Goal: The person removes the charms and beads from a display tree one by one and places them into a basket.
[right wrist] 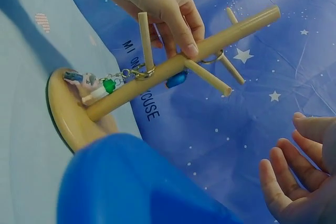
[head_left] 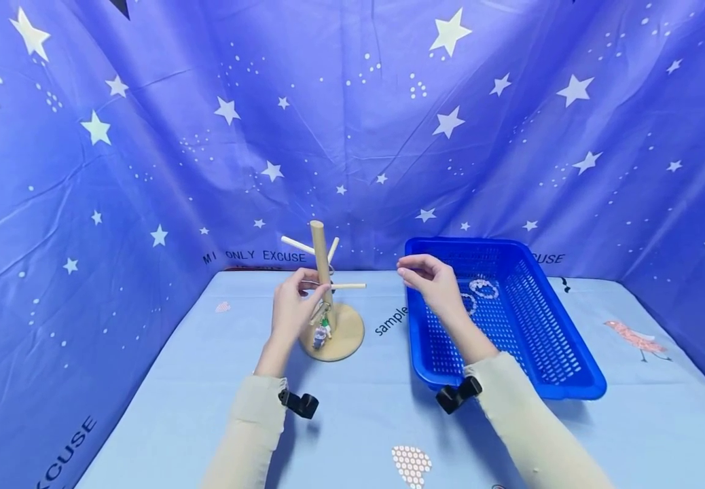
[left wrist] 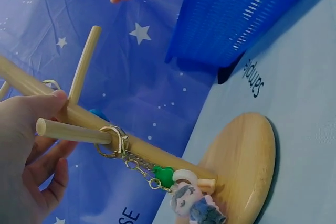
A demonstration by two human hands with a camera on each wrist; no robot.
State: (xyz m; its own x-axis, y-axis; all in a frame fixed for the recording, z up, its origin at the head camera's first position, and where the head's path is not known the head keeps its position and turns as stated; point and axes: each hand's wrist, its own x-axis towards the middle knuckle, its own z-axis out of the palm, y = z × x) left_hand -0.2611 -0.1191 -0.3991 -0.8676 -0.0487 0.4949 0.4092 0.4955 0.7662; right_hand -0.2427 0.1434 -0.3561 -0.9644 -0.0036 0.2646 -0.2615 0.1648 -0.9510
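Pale-blue cloth point(head_left: 352, 421) beneath a round-based, four-pegged wooden stand point(right wrist: 170, 70).

Basket point(head_left: 572, 392) is blue, stand point(head_left: 322, 261) tan, bkdrop point(head_left: 383, 149) purple-blue w/ wht stars point(head_left: 449, 123)

Starry blue drapes point(head_left: 340, 136) behind apparently cloth-covered table point(head_left: 352, 421)
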